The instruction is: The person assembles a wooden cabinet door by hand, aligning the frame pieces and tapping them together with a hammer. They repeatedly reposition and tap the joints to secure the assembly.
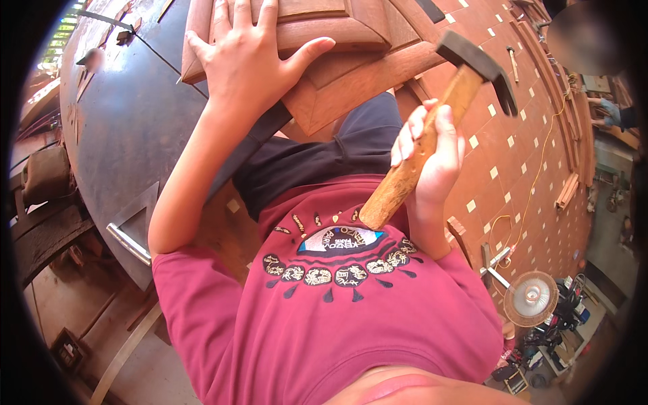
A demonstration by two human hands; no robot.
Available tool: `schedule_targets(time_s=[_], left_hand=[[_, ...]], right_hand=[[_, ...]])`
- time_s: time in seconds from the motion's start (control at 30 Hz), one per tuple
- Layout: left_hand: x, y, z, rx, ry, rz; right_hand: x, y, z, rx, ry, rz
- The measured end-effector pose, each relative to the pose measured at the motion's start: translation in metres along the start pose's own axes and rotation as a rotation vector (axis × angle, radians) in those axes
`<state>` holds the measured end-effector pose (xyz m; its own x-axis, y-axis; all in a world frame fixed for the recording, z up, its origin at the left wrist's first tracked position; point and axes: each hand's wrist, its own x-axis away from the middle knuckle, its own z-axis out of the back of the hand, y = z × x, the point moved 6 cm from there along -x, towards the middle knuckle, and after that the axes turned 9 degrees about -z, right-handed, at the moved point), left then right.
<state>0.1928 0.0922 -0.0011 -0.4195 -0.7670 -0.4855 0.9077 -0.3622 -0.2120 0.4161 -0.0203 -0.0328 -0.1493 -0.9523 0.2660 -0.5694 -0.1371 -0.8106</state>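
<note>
My left hand [246, 57] lies flat with its fingers spread on a reddish-brown wooden panel [314, 42] that has a raised, moulded edge. Under and around that panel is a wooden frame [368, 84] with a mitred corner pointing toward me. To the right, my right hand [435, 152] is wrapped round the wooden handle of a claw hammer [466, 88]. The hammer is raised and tilted, its dark metal head at the upper right near the frame's edge, seemingly apart from it. The far side of the panel runs out of view.
A dark, smooth tabletop [128, 155] extends to the left, with a white tube [128, 243] near its edge. On the right, long timber strips [550, 88] and a yellow cable [555, 125] lie on the tiled floor. A round fan [531, 299] stands lower right; another person's hand [607, 111] shows at far right.
</note>
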Motion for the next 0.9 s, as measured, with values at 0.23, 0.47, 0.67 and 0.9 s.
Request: schedule_targets(time_s=[0.23, 0.47, 0.67, 0.9], left_hand=[[-0.001, 0.002, -0.001, -0.024, -0.022, 0.004], [-0.004, 0.003, 0.002, -0.025, -0.051, 0.007], [-0.004, 0.007, 0.017, 0.113, -0.036, 0.048], [-0.005, 0.007, 0.024, 0.053, -0.091, 0.05]], right_hand=[[0.008, 0.025, -0.019, 0.115, -0.047, -0.16], [0.005, 0.024, -0.005, -0.144, 0.073, -0.046], [0.01, 0.031, -0.025, 0.064, -0.085, -0.159], [0.012, 0.035, -0.008, -0.241, 0.039, -0.116]])
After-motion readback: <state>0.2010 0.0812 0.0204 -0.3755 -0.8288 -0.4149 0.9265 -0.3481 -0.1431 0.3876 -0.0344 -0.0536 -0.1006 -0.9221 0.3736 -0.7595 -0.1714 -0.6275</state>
